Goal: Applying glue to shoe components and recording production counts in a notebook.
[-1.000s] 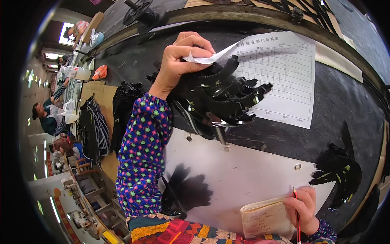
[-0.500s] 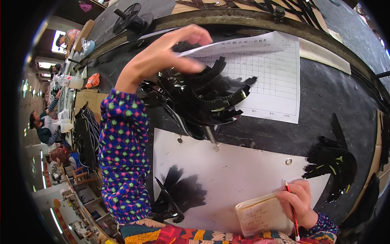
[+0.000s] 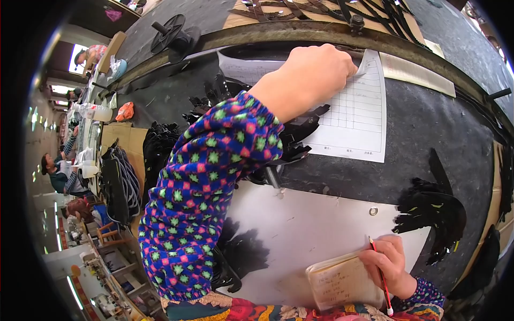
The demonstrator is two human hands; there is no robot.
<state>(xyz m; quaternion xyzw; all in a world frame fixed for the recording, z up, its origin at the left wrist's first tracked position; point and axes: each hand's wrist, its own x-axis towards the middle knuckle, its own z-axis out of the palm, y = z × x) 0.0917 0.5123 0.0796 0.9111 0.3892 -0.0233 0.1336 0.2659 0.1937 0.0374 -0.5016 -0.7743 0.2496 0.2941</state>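
My left hand (image 3: 316,72) reaches across to the far side, its fingers closed at the top edge of a white printed form (image 3: 356,120) with a ruled grid. The paper bends up at its grip; the fingertips are partly hidden. Under my left forearm lies a heap of black curved strips (image 3: 305,128), partly covered by the sleeve. At the near right, my right hand (image 3: 390,265) holds a red pencil (image 3: 383,278), tip pointing away from me. Those fingers also touch the right edge of a small worn notebook (image 3: 337,283) with handwriting.
A whitish sheet (image 3: 316,224) with a metal eyelet lies under the notebook. More black strips (image 3: 433,214) are bunched at right, others (image 3: 243,249) at near left. A metal rail (image 3: 278,29) crosses the far side, beside a black spool (image 3: 174,37). People sit at the far left.
My left hand has moved right along the form's top, from its left corner toward the right. The form's left part has come down flatter. My right hand keeps the pencil.
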